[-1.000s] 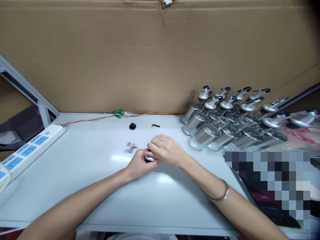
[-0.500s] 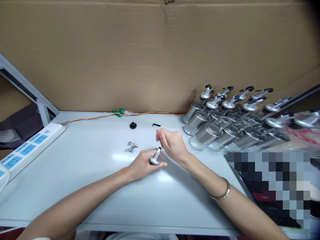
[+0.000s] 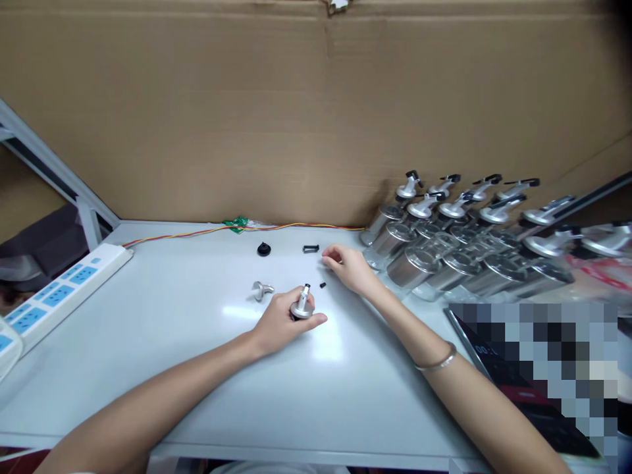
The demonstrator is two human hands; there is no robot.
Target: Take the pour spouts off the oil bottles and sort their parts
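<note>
My left hand (image 3: 284,322) is wrapped round a silver bottle pour spout (image 3: 302,308), which stands upright with a dark base and a small black tip. My right hand (image 3: 347,268) is over the table to the right, fingers bent and slightly apart, with nothing visible in them. Just left of its fingertips lies a thin black clip (image 3: 311,249). A tiny black piece (image 3: 322,285) rests between my two hands. Farther left are a loose silver spout part (image 3: 262,290) and a round black stopper (image 3: 264,249).
Several glass-and-steel bottles (image 3: 412,264) and silver spouts (image 3: 454,209) crowd the right back. A white power strip (image 3: 64,296) lies at left. A red and yellow wire (image 3: 197,234) runs along the cardboard wall (image 3: 222,118). A dark-screened device (image 3: 498,362) lies at right.
My right hand has moved away from the spout, up and right toward the black clip, and its fingers have loosened. The tiny black piece now shows. My left hand has shifted slightly left with the spout.
</note>
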